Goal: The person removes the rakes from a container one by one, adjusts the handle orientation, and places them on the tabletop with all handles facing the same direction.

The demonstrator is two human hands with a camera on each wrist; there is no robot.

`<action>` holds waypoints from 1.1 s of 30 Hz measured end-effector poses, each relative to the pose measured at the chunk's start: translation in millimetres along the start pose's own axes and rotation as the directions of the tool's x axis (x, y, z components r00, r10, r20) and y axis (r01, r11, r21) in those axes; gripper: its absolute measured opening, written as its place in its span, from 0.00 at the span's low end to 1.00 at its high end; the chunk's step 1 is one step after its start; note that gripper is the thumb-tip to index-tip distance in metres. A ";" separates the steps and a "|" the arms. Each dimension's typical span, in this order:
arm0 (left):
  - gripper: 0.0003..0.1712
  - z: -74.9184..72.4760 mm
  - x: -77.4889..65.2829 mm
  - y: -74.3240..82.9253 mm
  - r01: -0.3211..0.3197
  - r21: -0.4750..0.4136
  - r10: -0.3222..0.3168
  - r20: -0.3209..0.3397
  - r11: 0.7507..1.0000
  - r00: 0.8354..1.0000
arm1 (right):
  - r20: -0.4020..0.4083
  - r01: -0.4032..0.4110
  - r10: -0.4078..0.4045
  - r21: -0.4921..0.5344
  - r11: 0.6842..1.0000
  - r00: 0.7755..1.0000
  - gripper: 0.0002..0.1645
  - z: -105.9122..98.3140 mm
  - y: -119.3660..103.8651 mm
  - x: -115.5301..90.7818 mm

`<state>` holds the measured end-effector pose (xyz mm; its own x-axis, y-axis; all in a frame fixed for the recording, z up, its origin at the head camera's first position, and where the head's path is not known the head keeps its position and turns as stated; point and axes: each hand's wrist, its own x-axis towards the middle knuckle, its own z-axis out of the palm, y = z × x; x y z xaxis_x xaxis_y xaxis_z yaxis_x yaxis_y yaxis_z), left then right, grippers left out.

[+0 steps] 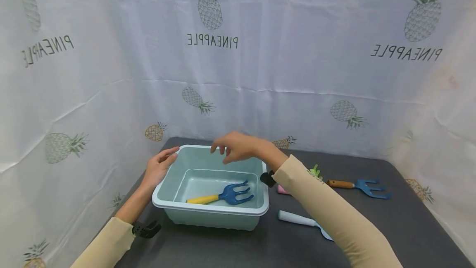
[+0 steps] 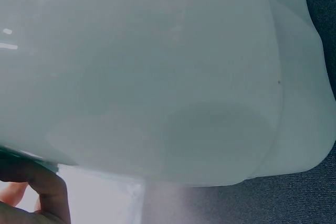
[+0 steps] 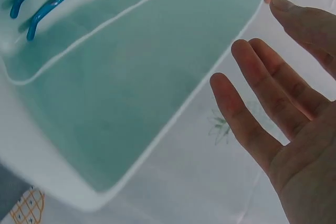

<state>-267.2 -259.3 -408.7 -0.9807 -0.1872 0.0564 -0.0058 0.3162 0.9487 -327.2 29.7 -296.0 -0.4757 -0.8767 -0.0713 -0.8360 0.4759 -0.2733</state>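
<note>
A light green plastic basin (image 1: pixel 212 218) with a white rim stands on the dark table. Inside it lies a blue hand fork (image 1: pixel 232 194) with a yellow handle, also partly seen in the right wrist view. My left hand (image 1: pixel 158 168) grips the basin's rim at the back left corner; in the left wrist view, bent fingers (image 2: pixel 50 190) show under the edge. Above the back of the basin hovers my right hand (image 1: pixel 238 146), holding nothing. Its fingers are loosely bent and apart from the rim in the right wrist view.
Right of the basin lie a blue hand fork with a wooden handle (image 1: pixel 340 184), a white-handled tool (image 1: pixel 295 217) partly under my right sleeve, and a pink-handled thing (image 1: pixel 282 190), mostly hidden. A small green leafy piece (image 1: pixel 315 171) shows behind the sleeve. Pineapple-print curtains (image 1: pixel 260 61) surround the table.
</note>
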 end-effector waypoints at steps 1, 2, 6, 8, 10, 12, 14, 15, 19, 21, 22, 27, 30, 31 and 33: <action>0.31 0.2 -0.1 0.0 0.001 0.000 -0.001 0.001 1.000 1.000 | 0.005 -0.004 0.004 0.005 1.000 1.000 0.26 2.3 -0.5 3.0; 0.31 0.2 -0.2 0.1 0.001 -0.003 -0.001 0.003 1.000 1.000 | 0.011 -0.008 0.008 0.012 1.000 1.000 0.26 4.7 -0.9 6.0; 0.31 -0.2 -0.4 0.5 -0.008 -0.015 0.008 0.002 1.000 1.000 | 0.026 -0.035 0.034 0.035 0.999 0.999 0.26 15.5 -0.2 18.0; 0.31 -0.6 -0.6 0.3 -0.012 -0.012 0.012 0.003 1.000 1.000 | 0.045 -0.054 0.051 0.056 0.997 0.998 0.26 21.8 0.3 23.8; 0.31 -1.0 -1.0 0.1 -0.016 0.005 0.016 -0.002 1.000 1.000 | 0.074 -0.075 0.069 0.075 0.994 0.995 0.27 28.7 1.2 29.1; 0.30 -1.2 -1.3 -0.2 -0.021 0.026 0.021 -0.008 0.999 1.000 | 0.107 -0.095 0.085 0.094 0.991 0.991 0.27 35.3 1.8 33.4; 0.30 -1.4 -1.5 -0.1 -0.026 0.039 0.027 -0.012 0.999 1.000 | 0.129 -0.109 0.095 0.099 0.989 0.987 0.27 41.6 2.9 37.3; 0.30 -1.3 -1.5 0.1 -0.029 0.042 0.030 -0.015 0.999 0.999 | 0.136 -0.112 0.098 0.098 0.989 0.986 0.27 44.4 3.4 39.1; 0.30 -1.0 -1.9 1.3 -0.028 0.035 0.029 -0.017 0.999 0.999 | 0.150 -0.116 0.100 0.100 0.988 0.984 0.27 54.2 3.7 45.8; 0.30 -0.8 -2.4 1.8 -0.025 0.036 0.026 -0.018 0.999 1.000 | 0.169 -0.117 0.099 0.100 0.988 0.981 0.28 58.3 3.2 48.7; 0.30 -0.8 -2.7 2.0 -0.026 0.038 0.026 -0.016 0.999 1.000 | 0.180 -0.119 0.099 0.101 0.988 0.979 0.28 60.2 2.9 50.0; 0.29 -0.1 -2.4 1.8 -0.034 0.037 0.034 -0.020 0.999 0.999 | 0.221 -0.128 0.107 0.081 0.989 0.969 0.31 66.9 2.2 55.6; 0.29 -0.1 -1.3 1.1 -0.039 0.030 0.040 -0.022 0.999 0.999 | 0.243 -0.139 0.113 0.090 0.986 0.963 0.31 69.9 2.1 58.2; 0.29 -0.1 -1.0 1.1 -0.038 0.026 0.038 -0.024 0.999 0.999 | 0.252 -0.142 0.115 0.094 0.985 0.961 0.31 70.8 2.0 59.1; 0.29 -0.2 -0.6 1.2 -0.036 0.021 0.037 -0.023 0.999 0.999 | 0.264 -0.152 0.119 0.110 0.982 0.957 0.31 71.6 1.6 60.4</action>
<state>-266.5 -259.0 -407.5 -0.9754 -0.1971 0.0985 0.0255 0.3427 0.9391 -337.7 -27.5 -369.4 -0.4824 -0.8012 -0.3542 -0.7187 0.5931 -0.3629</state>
